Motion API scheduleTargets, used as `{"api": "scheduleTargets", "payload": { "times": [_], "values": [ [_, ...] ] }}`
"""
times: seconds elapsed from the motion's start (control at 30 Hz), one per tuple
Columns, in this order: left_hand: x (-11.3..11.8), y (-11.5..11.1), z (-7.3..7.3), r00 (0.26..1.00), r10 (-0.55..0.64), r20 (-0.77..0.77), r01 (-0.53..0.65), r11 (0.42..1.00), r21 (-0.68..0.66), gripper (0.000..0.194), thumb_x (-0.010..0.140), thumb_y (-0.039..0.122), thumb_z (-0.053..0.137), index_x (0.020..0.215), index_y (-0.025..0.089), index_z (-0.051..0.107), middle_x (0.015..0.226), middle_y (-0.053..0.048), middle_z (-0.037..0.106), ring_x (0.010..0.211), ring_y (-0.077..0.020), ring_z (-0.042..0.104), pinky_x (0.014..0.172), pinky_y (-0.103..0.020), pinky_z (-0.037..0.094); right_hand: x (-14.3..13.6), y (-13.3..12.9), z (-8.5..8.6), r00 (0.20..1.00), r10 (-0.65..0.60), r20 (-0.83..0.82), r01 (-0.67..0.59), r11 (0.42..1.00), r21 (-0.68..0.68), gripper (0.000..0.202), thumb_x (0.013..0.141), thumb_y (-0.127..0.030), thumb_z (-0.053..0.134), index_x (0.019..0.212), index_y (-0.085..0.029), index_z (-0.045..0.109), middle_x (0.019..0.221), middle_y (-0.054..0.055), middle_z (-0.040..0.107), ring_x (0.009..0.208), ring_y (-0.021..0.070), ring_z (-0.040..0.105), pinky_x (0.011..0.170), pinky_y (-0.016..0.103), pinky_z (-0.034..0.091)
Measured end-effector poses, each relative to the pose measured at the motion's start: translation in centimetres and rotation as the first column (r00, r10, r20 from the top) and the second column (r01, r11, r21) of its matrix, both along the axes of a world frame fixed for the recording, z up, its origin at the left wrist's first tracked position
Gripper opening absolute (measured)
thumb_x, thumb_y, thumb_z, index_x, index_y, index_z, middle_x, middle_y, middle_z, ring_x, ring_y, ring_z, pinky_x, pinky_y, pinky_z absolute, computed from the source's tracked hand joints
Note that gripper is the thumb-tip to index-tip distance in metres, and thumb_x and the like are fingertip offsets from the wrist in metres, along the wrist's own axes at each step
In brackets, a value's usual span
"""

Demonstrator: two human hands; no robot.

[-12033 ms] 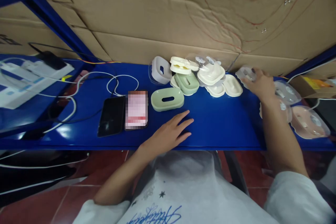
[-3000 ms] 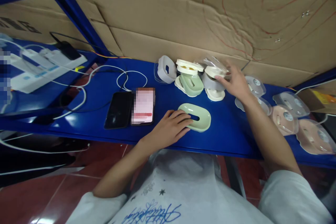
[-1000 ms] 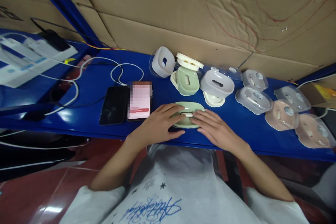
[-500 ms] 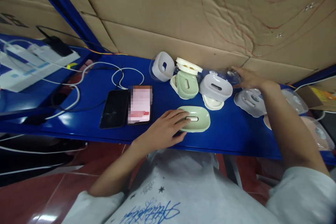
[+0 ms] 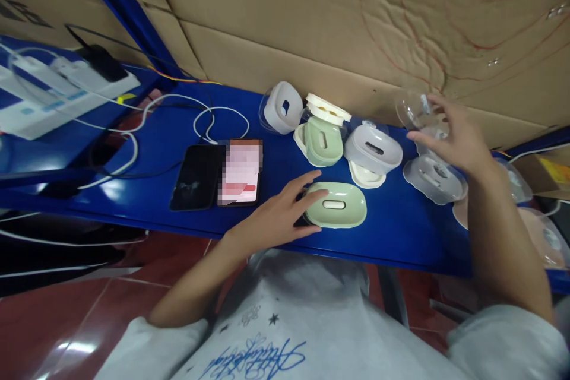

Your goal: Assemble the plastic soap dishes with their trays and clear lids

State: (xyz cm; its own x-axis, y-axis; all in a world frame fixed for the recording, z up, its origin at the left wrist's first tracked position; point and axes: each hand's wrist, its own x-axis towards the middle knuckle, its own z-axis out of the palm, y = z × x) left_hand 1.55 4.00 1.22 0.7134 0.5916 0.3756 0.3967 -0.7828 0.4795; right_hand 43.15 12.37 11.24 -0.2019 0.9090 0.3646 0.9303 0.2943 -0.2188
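Note:
A pale green soap dish (image 5: 351, 206) with a white strip in its middle slot lies near the shelf's front edge. My left hand (image 5: 285, 208) is around its left end, fingers spread and at most lightly touching it. At the back right, my right hand (image 5: 458, 130) holds a clear plastic cover (image 5: 408, 111) between thumb and fingers, lifted above the shelf. A clear-topped grey soap dish (image 5: 431, 179) lies below that hand. Left of it stand a white slotted soap box (image 5: 374, 148), a green one (image 5: 324, 141) and another white one (image 5: 283, 108) on its side.
Two phones, one dark (image 5: 195, 178) and one lit (image 5: 240, 172), lie on the blue shelf (image 5: 146, 208). White cables and a power strip (image 5: 57, 101) are at the left. Pinkish clear-covered dishes (image 5: 541, 237) and a cardboard box (image 5: 543, 169) are at the right. Cardboard (image 5: 276, 24) backs the shelf.
My right hand has raised the clear plastic cover from among the dishes at the back and moved right. My left hand's fingers have spread and loosened at the green soap dish.

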Motion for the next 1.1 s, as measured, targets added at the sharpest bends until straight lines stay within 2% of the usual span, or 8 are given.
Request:
{"api": "scheduleTargets", "payload": {
  "times": [0.1,0.2,0.33,0.43,0.57,0.87,1.0,1.1],
  "values": [
    [-0.1,0.1,0.0,1.0,0.016,-0.004,-0.016,0.994,-0.109,0.093,0.097,0.04,0.079,0.17,0.032,0.021,0.176,-0.018,0.028,0.159,-0.0375,0.042,0.125,-0.06,0.049,-4.6,-5.9,-0.9,0.964,0.264,0.021,-0.265,0.964,0.007,0.084,0.093,-0.059,0.078,0.165,-0.032,0.044,0.161,0.013,0.055,0.147,0.034,0.054,0.124,0.053,0.042],
    [-0.1,0.2,-0.2,1.0,0.004,0.013,-0.002,0.984,-0.177,0.107,0.097,0.043,0.079,0.174,0.034,0.004,0.177,-0.016,0.029,0.161,-0.0362,0.039,0.128,-0.058,0.045,-9.1,-10.3,-3.8,0.901,0.43,0.059,-0.421,0.898,-0.126,0.086,0.097,-0.062,0.072,0.171,-0.04,0.033,0.163,0.01,0.054,0.144,0.0359,0.056,0.117,0.057,0.048],
    [-0.2,0.2,-0.5,1.0,-0.012,-0.002,0.012,0.977,-0.212,0.11,0.099,0.049,0.076,0.174,0.037,-0.003,0.177,-0.015,0.032,0.16,-0.0348,0.042,0.128,-0.055,0.044,-11.9,-12.0,-7.2,0.885,0.459,0.078,-0.448,0.886,-0.12,0.09,0.095,-0.065,0.071,0.172,-0.042,0.03,0.166,0.011,0.05,0.144,0.0403,0.052,0.116,0.064,0.048],
    [-0.2,0.3,-0.6,1.0,-0.008,-0.019,0.004,0.977,-0.212,0.109,0.099,0.052,0.075,0.174,0.036,-0.002,0.176,-0.016,0.033,0.159,-0.0354,0.043,0.127,-0.056,0.045,-12.1,-11.9,-8.2,0.88,0.475,0.012,-0.469,0.873,-0.132,0.09,0.099,-0.059,0.068,0.174,-0.042,0.02,0.171,0.011,0.042,0.153,0.0393,0.046,0.12,0.063,0.047],
    [-0.2,0.2,-0.5,1.0,-0.016,-0.011,0.014,0.982,-0.189,0.103,0.101,0.049,0.074,0.174,0.034,0.003,0.174,-0.017,0.038,0.158,-0.0343,0.045,0.126,-0.055,0.046,-11.7,-12.2,-8.4,0.889,0.457,0.001,-0.452,0.88,-0.146,0.095,0.101,-0.056,0.066,0.175,-0.043,0.009,0.175,0.01,0.036,0.157,0.0395,0.043,0.123,0.061,0.048],
    [-0.3,0.1,-0.5,0.999,-0.034,-0.032,0.028,0.985,-0.172,0.094,0.102,0.05,0.071,0.174,0.033,0.011,0.172,-0.016,0.04,0.157,-0.034,0.046,0.127,-0.055,0.045,-12.2,-13.5,-8.7,0.903,0.428,0.022,-0.421,0.895,-0.15,0.101,0.098,-0.052,0.072,0.175,-0.043,0.007,0.178,0.01,0.031,0.158,0.0403,0.042,0.123,0.065,0.047],
    [-0.3,0.2,-0.3,0.998,-0.055,-0.034,0.047,0.982,-0.184,0.103,0.101,0.056,0.071,0.175,0.033,0.003,0.176,-0.017,0.032,0.161,-0.0343,0.04,0.128,-0.053,0.044,-10.0,-14.2,-7.2,0.902,0.427,0.068,-0.425,0.904,-0.043,0.1,0.095,-0.05,0.078,0.174,-0.045,0.016,0.174,0.008,0.038,0.153,0.0408,0.048,0.12,0.065,0.05],
    [-0.3,0.1,-0.1,0.997,-0.041,-0.067,0.029,0.985,-0.169,0.095,0.105,0.052,0.066,0.175,0.033,0.004,0.177,-0.017,0.032,0.161,-0.0333,0.04,0.127,-0.053,0.046,-6.3,-14.0,-4.9,0.973,0.205,0.106,-0.218,0.967,0.129,0.098,0.091,-0.054,0.08,0.172,-0.049,0.024,0.171,0.007,0.043,0.15,0.0415,0.051,0.121,0.067,0.047]
  ]
}}
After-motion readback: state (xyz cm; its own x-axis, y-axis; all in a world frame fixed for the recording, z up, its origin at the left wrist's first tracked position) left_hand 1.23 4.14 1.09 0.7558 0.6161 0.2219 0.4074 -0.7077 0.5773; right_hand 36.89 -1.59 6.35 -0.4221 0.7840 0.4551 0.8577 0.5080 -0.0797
